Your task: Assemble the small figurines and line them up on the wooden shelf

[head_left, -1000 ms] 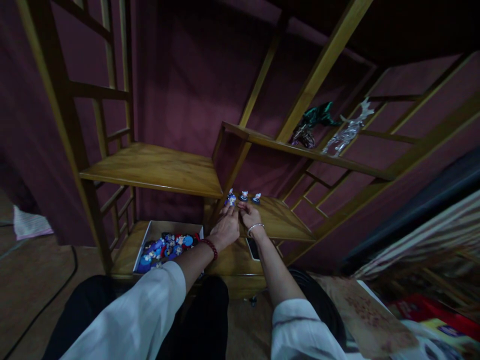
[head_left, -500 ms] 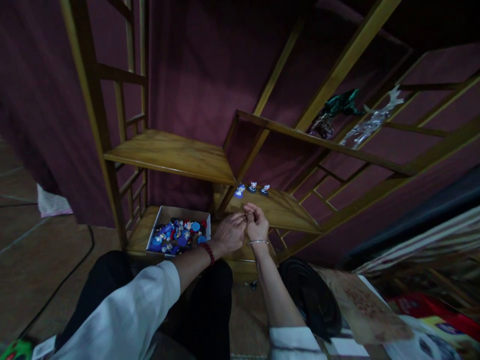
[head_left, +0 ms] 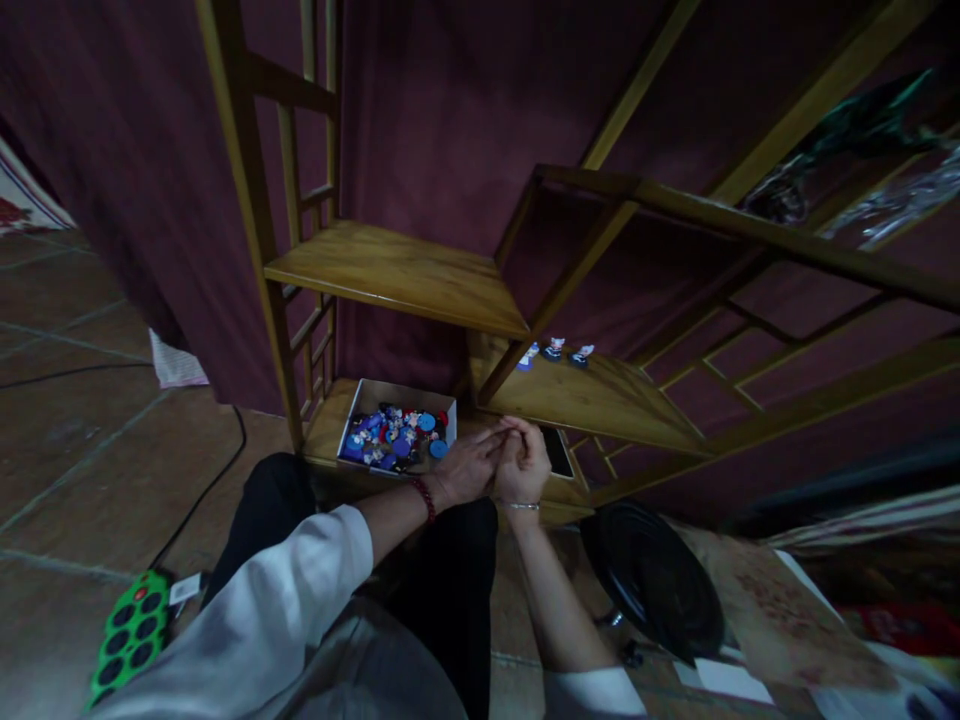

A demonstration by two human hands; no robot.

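My left hand and my right hand meet in front of the shelf's front edge, fingers curled and pressed together. Whatever lies between the fingertips is hidden. Left of them, on the low shelf, a white-rimmed box contains many small figurines with blue, red and dark parts, lying in a jumble. Beyond my hands, three small figurines stand in a row on the right-hand shelf: a blue-and-white figurine partly behind a post, a dark-based figurine and another dark-based figurine.
Wooden posts divide the shelving; a bare upper shelf board overhangs the box. A dark flat panel shows below the right shelf. At right sits a black round seat beside a brown board. A green power strip lies on the floor at left.
The view has swung, so the shelving appears further right and higher. My hands have drawn back from the right shelf, still together. The box and the three standing figurines have stayed put.
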